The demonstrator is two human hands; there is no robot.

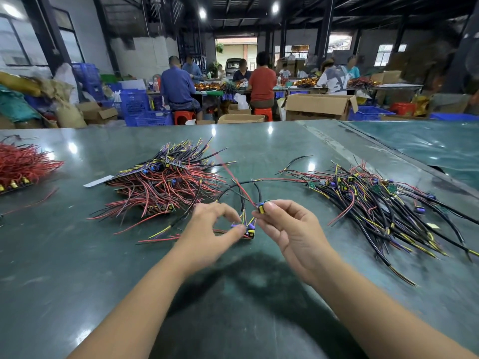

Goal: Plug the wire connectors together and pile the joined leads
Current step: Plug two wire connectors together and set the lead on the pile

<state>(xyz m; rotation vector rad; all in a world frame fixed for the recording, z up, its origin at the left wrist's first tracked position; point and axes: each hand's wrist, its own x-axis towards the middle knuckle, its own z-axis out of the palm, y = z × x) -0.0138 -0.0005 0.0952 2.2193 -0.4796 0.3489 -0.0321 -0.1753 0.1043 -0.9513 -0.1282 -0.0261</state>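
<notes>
My right hand (pixel 290 229) pinches a small yellow and black connector (pixel 261 209) between thumb and forefinger, just above the table. Its black and red leads (pixel 248 185) loop away toward the far side. My left hand (pixel 210 229) pinches a purple connector (pixel 235 226) between thumb and forefinger. A second yellow and black connector (pixel 250 232) sits right beside it, low near the table. The two hands are a few centimetres apart. A pile of red and black leads (pixel 166 182) lies at the left, and a pile of black, yellow-striped leads (pixel 375 203) lies at the right.
The dark green table (pixel 233 294) runs wide toward me. A bundle of red wires (pixel 23 164) lies at the far left edge. A few loose leads (pixel 158 239) lie left of my left hand. Beyond the table, people sit among cardboard boxes and blue crates.
</notes>
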